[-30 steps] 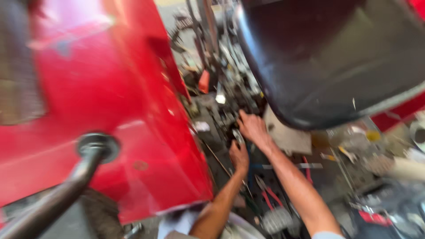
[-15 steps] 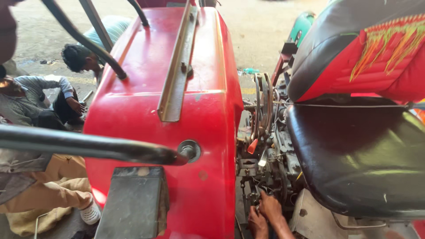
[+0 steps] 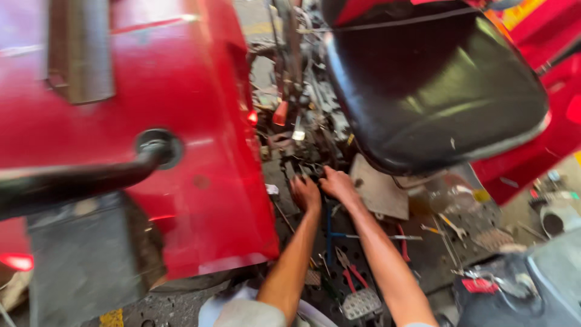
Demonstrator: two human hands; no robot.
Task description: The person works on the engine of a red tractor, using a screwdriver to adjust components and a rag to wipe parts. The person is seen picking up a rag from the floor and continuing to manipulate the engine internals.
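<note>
Red tractor body (image 3: 200,121), both hands (image 3: 305,192) (image 3: 338,183) reaching into blurred greasy machinery (image 3: 302,151), fingertips hidden, grip unclear

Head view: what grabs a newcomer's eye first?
The big red body panel fills the left, with a black bar jutting from it. A glossy black seat looms upper right. Between them, left hand and right hand reach into the grimy machinery.
</note>
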